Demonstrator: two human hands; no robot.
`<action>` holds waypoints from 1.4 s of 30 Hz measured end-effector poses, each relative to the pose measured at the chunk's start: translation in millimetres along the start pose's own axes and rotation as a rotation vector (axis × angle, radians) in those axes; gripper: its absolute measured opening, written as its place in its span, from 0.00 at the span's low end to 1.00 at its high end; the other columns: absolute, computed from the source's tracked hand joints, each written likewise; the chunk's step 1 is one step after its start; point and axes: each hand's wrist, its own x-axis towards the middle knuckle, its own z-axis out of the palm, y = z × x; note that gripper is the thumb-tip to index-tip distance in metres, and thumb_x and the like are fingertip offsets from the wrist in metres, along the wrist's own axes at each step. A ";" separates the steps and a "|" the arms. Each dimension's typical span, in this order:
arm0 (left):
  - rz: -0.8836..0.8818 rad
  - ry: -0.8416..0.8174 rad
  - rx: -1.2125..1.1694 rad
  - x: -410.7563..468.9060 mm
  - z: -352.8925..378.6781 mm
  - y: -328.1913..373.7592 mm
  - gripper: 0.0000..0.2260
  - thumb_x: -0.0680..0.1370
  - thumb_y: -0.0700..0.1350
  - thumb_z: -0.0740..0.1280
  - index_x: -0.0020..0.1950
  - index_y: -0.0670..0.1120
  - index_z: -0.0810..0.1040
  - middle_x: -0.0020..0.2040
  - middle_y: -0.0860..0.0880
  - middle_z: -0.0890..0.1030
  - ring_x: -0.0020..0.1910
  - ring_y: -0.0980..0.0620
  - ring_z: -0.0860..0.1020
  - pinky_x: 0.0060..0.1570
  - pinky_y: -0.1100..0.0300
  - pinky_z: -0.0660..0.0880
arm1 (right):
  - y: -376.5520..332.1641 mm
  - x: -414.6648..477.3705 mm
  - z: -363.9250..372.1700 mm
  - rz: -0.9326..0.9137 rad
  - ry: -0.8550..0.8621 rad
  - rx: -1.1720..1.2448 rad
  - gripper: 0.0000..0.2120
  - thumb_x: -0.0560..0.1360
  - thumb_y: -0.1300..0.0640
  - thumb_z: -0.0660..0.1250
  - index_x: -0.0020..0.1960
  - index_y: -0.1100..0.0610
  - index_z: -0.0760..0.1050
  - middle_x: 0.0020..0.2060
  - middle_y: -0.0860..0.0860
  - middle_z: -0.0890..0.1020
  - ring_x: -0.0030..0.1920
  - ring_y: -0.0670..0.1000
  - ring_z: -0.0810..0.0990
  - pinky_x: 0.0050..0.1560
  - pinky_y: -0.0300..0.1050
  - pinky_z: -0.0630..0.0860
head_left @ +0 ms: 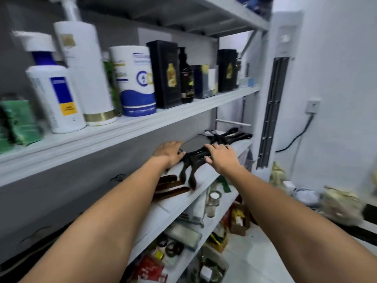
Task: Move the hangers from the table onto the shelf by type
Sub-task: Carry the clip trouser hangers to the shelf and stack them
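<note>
A: Resting on the middle shelf (206, 176), a bundle of black hangers (195, 158) is pressed from both ends: left hand (170, 152) flat at 1 end, right hand (221, 158) laid over the other, fingers spread.

B: Brown hangers (171, 187) are seen just beside. Bottle (56, 97) labels are blurred; no writing can be read.

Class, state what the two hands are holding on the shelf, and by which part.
Both hands, left and right, rest on a bundle of black plastic hangers around its middle; a firm grip cannot be told.
</note>
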 end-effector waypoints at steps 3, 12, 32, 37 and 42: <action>0.079 0.015 -0.023 28.2 2.3 51.2 0.24 0.82 0.52 0.55 0.76 0.48 0.57 0.76 0.46 0.61 0.75 0.46 0.60 0.74 0.51 0.57 | 55.5 -9.5 -13.9 0.088 0.041 -0.012 0.24 0.81 0.46 0.54 0.74 0.52 0.60 0.67 0.54 0.72 0.66 0.57 0.70 0.65 0.51 0.63; 0.350 0.110 0.012 90.5 23.6 209.9 0.21 0.81 0.49 0.56 0.74 0.46 0.62 0.72 0.46 0.69 0.70 0.45 0.67 0.69 0.52 0.62 | 213.5 -67.6 -27.7 0.351 0.047 -0.099 0.23 0.82 0.45 0.51 0.74 0.53 0.60 0.64 0.55 0.74 0.63 0.59 0.73 0.62 0.52 0.66; 0.734 0.023 -0.016 137.7 79.1 436.3 0.22 0.82 0.50 0.53 0.76 0.48 0.58 0.74 0.47 0.65 0.73 0.47 0.62 0.72 0.53 0.57 | 384.9 -207.5 -23.0 0.826 -0.051 -0.236 0.23 0.82 0.45 0.51 0.74 0.53 0.59 0.65 0.55 0.74 0.64 0.57 0.72 0.63 0.51 0.65; 0.838 0.024 -0.041 160.5 81.9 484.0 0.22 0.83 0.49 0.53 0.76 0.47 0.57 0.75 0.48 0.63 0.74 0.48 0.60 0.73 0.54 0.54 | 415.9 -214.4 -24.8 0.913 -0.048 -0.262 0.23 0.82 0.46 0.50 0.75 0.53 0.58 0.65 0.54 0.74 0.64 0.57 0.72 0.62 0.50 0.66; 0.916 -0.003 -0.048 189.2 86.5 525.4 0.22 0.83 0.49 0.52 0.76 0.47 0.56 0.75 0.47 0.62 0.74 0.48 0.60 0.73 0.54 0.54 | 446.7 -216.5 -25.5 0.986 -0.035 -0.273 0.24 0.82 0.46 0.50 0.75 0.53 0.58 0.67 0.54 0.72 0.65 0.56 0.72 0.64 0.50 0.66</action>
